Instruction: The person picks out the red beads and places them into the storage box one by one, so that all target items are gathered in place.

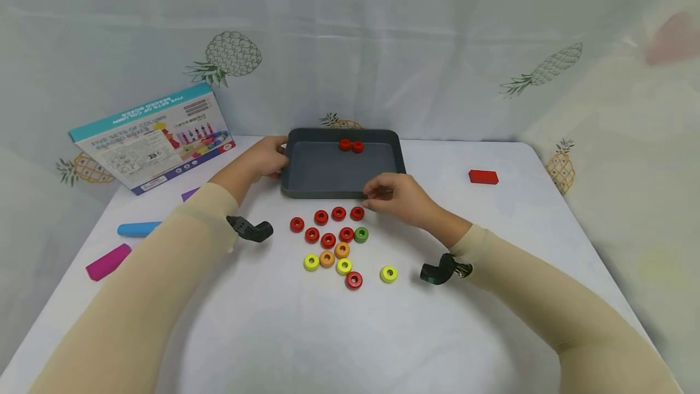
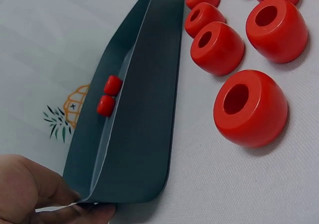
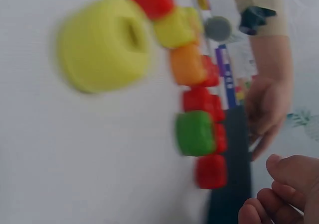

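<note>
My left hand (image 1: 267, 157) grips the left end of a dark grey rectangular tray (image 1: 322, 175), thumb and fingers on its rim in the left wrist view. Two red beads (image 1: 351, 146) lie inside, near the tray's back wall. Close to the tray's front right corner is my right hand (image 1: 403, 198), its fingers loosely bent. In the right wrist view, nothing shows between that thumb and the fingers (image 3: 264, 209). Several red beads (image 2: 251, 108) with holes stand on the table in front of the tray. Among them are a green bead (image 1: 361, 235), orange beads (image 1: 327, 259) and yellow beads (image 1: 312, 262).
A printed toy box (image 1: 155, 141) leans against the cloth backdrop at the back left. By the left forearm lie a blue rod (image 1: 138, 228) and a magenta block (image 1: 108, 262). A red block (image 1: 483, 177) lies at the right. One yellow bead (image 1: 389, 273) sits apart from the group.
</note>
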The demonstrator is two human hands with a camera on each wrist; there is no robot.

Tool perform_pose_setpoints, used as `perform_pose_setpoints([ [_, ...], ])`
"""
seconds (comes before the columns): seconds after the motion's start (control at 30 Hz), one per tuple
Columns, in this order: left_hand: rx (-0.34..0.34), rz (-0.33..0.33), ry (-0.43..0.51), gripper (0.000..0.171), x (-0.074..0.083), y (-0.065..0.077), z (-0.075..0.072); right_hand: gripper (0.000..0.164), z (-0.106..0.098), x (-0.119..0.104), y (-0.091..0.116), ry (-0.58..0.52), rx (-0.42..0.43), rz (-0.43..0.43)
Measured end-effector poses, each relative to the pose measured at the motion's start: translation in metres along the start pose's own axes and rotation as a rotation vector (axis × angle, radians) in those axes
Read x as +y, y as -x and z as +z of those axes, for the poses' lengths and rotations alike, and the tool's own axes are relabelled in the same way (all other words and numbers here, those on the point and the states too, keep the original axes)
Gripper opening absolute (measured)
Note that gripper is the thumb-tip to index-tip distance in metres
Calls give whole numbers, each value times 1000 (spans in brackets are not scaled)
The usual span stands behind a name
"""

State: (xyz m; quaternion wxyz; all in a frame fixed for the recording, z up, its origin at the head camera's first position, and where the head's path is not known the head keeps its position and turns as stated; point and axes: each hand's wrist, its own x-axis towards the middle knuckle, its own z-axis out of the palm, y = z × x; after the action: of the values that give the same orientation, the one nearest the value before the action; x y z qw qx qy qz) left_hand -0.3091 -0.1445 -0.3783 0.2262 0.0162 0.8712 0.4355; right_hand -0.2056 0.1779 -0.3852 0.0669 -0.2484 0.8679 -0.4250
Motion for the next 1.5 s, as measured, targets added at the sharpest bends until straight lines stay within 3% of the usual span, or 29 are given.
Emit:
perform_pose_setpoints([
  [0.23,-6,-6,2,77,2,0,0,29,19,11,9,15,-14,-6],
  [0.4,-7,-9,-1,77,2,0,0,33,32,16,9,115,-66,-37],
  [0.6,-7,-8,4,77,3,1,-1,31,35,17,9,205,-57,-112],
  [0.83,-9,-7,-1,76,4,3,-1,29,32,15,10,251,-59,-135],
  [1.13,-13,-2,9,76,3,2,-1,27,21,3,12,220,-22,-146],
  [1.5,-8,-6,13,75,2,3,-1,25,-8,-22,-11,134,41,-193],
])
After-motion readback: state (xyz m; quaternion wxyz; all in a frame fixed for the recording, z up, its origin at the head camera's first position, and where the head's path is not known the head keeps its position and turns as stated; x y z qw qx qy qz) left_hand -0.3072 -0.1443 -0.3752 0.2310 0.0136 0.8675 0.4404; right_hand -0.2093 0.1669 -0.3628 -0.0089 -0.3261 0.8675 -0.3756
